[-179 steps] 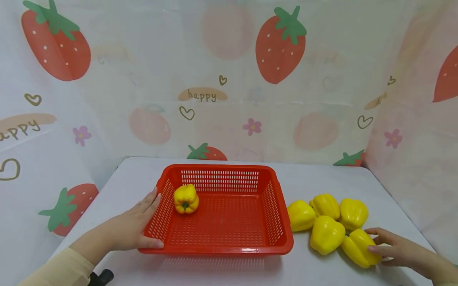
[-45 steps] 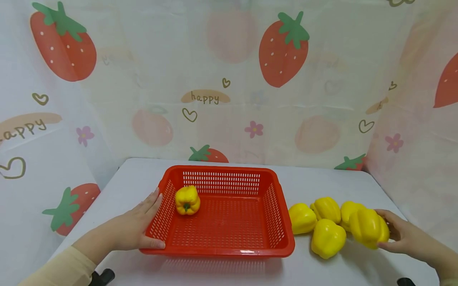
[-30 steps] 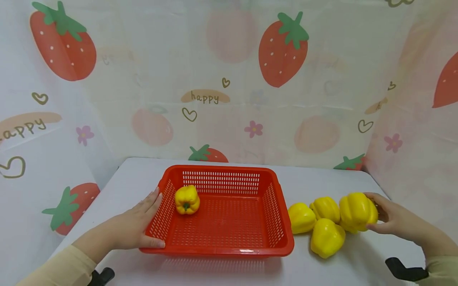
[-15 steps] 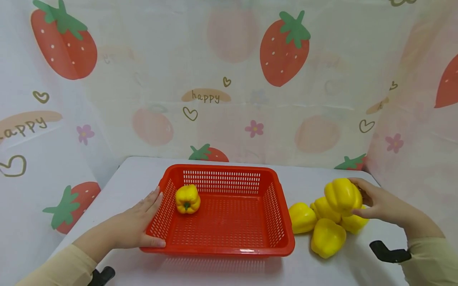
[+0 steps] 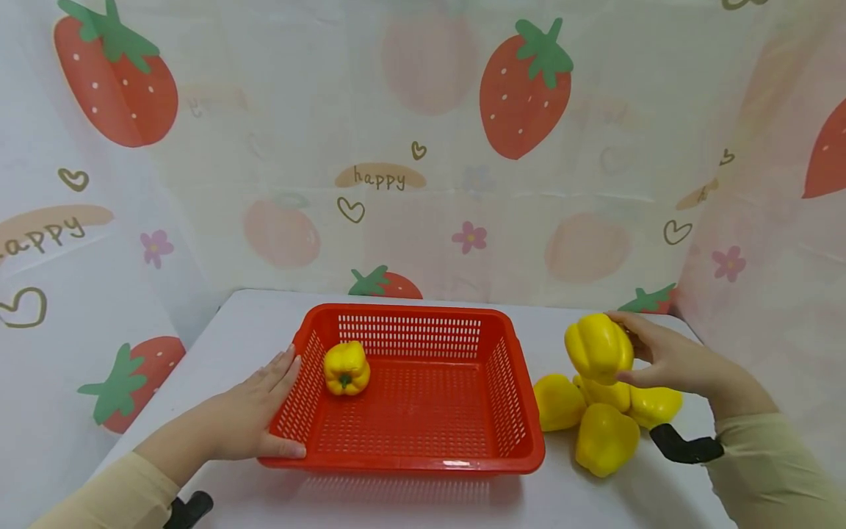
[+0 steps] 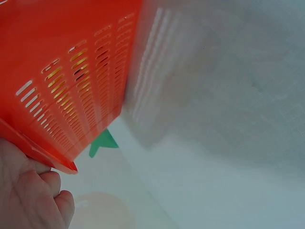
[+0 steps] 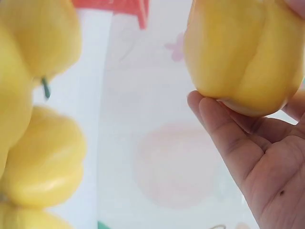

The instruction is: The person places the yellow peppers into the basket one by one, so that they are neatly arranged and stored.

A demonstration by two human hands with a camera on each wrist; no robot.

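Observation:
A red plastic basket (image 5: 396, 464) with slotted walls stands on the white table. My left hand (image 5: 247, 419) holds its left rim, thumb at the front corner; in the left wrist view some fingers (image 6: 50, 183) are bent under the rim. One yellow bell pepper (image 5: 346, 369) lies inside the basket, towards the left. My right hand (image 5: 674, 360) grips another yellow bell pepper (image 5: 598, 347) in the air, fingers behind and thumb in front. Below it, several yellow bell peppers (image 5: 606, 441) lie clustered to the basket's right.
The white table (image 5: 264, 316) backs onto a cloth (image 5: 423, 117) printed with strawberries, with further cloth at both sides. The leftmost loose pepper (image 5: 558, 402) lies close against the basket's right wall. Black straps (image 5: 684, 447) show at my wrists.
My right hand has lifted a pepper from the right end of the group and carried it up and left above the others. My left hand and the basket have stayed in place.

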